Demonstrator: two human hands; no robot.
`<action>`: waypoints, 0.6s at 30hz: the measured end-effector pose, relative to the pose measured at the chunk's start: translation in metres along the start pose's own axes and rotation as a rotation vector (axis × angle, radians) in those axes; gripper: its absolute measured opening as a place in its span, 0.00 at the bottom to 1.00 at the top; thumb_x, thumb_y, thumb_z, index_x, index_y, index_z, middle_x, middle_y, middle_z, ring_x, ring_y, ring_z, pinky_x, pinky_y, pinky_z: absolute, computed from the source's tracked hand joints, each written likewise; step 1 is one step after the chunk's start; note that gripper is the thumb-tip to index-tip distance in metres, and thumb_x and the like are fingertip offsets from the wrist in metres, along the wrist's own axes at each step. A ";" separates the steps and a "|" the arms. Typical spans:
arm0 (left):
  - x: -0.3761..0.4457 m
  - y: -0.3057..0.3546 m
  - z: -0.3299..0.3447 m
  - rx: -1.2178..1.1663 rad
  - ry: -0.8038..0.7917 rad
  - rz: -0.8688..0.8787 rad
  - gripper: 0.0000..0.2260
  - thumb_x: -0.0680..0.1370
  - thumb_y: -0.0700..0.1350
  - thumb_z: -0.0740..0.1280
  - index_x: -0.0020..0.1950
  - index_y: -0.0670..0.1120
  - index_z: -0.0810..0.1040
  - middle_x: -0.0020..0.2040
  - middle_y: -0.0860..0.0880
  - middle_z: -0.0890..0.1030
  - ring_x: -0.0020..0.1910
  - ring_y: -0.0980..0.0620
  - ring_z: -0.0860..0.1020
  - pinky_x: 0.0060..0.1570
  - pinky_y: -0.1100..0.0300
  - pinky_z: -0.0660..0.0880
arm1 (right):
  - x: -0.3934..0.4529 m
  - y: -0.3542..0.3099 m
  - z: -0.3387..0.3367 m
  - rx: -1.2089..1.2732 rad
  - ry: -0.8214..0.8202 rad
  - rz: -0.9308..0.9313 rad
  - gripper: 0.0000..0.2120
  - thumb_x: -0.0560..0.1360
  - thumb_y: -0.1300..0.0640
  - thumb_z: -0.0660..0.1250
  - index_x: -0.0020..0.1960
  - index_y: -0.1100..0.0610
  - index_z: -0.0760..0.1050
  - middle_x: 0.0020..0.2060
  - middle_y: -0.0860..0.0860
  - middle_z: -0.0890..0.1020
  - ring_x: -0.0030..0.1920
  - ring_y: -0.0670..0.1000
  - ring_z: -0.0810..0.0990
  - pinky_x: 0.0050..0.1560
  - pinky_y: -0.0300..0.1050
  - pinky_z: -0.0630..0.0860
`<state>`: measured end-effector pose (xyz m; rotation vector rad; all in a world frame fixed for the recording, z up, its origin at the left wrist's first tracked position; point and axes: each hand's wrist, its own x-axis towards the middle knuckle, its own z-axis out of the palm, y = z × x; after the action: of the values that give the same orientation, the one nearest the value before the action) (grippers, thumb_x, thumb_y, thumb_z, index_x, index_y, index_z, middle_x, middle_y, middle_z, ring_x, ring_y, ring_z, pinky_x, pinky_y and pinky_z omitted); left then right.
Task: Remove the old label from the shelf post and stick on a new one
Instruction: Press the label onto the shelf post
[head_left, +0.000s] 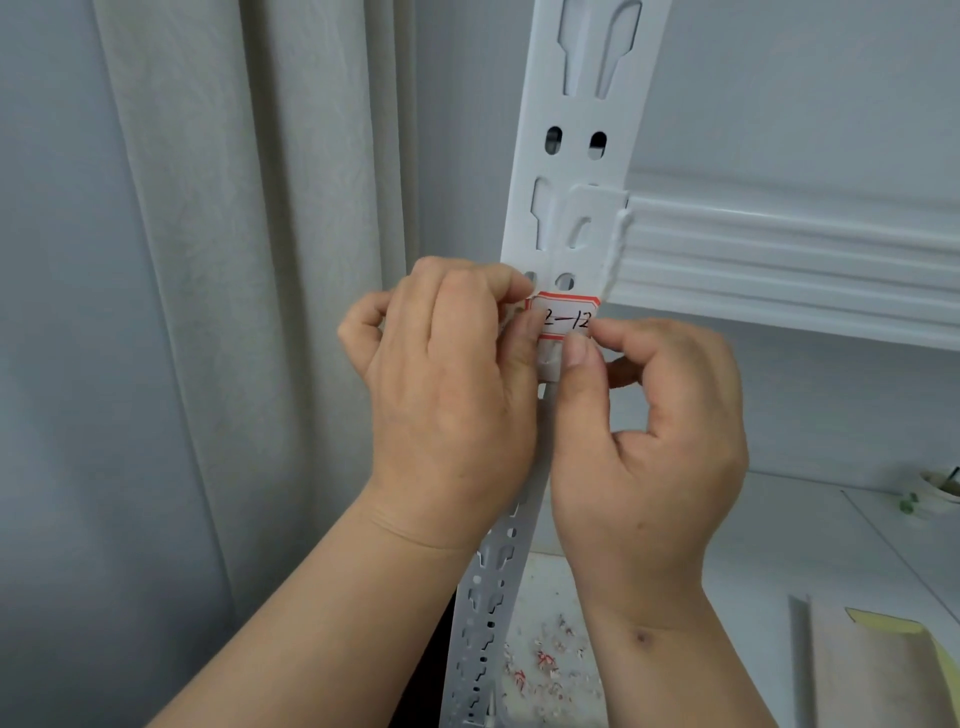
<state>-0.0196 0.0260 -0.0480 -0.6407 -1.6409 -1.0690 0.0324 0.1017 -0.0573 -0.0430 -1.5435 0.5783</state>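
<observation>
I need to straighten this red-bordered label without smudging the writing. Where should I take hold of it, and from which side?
Probably the lower right corner of the label, coming from below right, where the right hand already has its thumb. The red border there is clear of the handwriting, and the left hand covers the left edge against the post. Pinch only the border.

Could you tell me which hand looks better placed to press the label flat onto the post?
Probably the right hand: its thumb already lies on the label's lower edge against the shelf post, while the left hand pinches the label's left end.
</observation>
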 end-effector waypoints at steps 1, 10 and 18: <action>0.001 0.000 0.000 0.003 -0.002 0.003 0.02 0.78 0.43 0.68 0.48 0.45 0.78 0.46 0.54 0.77 0.44 0.50 0.78 0.54 0.55 0.60 | 0.001 -0.002 0.000 0.003 -0.003 0.034 0.04 0.75 0.59 0.68 0.46 0.59 0.79 0.42 0.46 0.77 0.40 0.50 0.79 0.45 0.52 0.76; 0.001 0.004 -0.001 0.009 -0.013 0.008 0.01 0.77 0.43 0.69 0.46 0.46 0.80 0.46 0.50 0.80 0.46 0.49 0.77 0.54 0.54 0.60 | 0.015 -0.006 0.001 0.112 -0.021 0.326 0.02 0.74 0.55 0.69 0.43 0.50 0.77 0.39 0.48 0.81 0.39 0.46 0.79 0.41 0.37 0.75; -0.002 0.004 -0.001 0.015 -0.025 0.002 0.02 0.77 0.43 0.69 0.47 0.47 0.81 0.47 0.51 0.79 0.47 0.51 0.76 0.55 0.56 0.59 | 0.019 -0.009 0.003 0.069 -0.041 0.324 0.04 0.73 0.54 0.69 0.41 0.52 0.77 0.36 0.48 0.81 0.37 0.51 0.79 0.40 0.51 0.78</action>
<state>-0.0157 0.0274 -0.0480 -0.6477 -1.6688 -1.0500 0.0314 0.1004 -0.0365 -0.2333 -1.5661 0.8922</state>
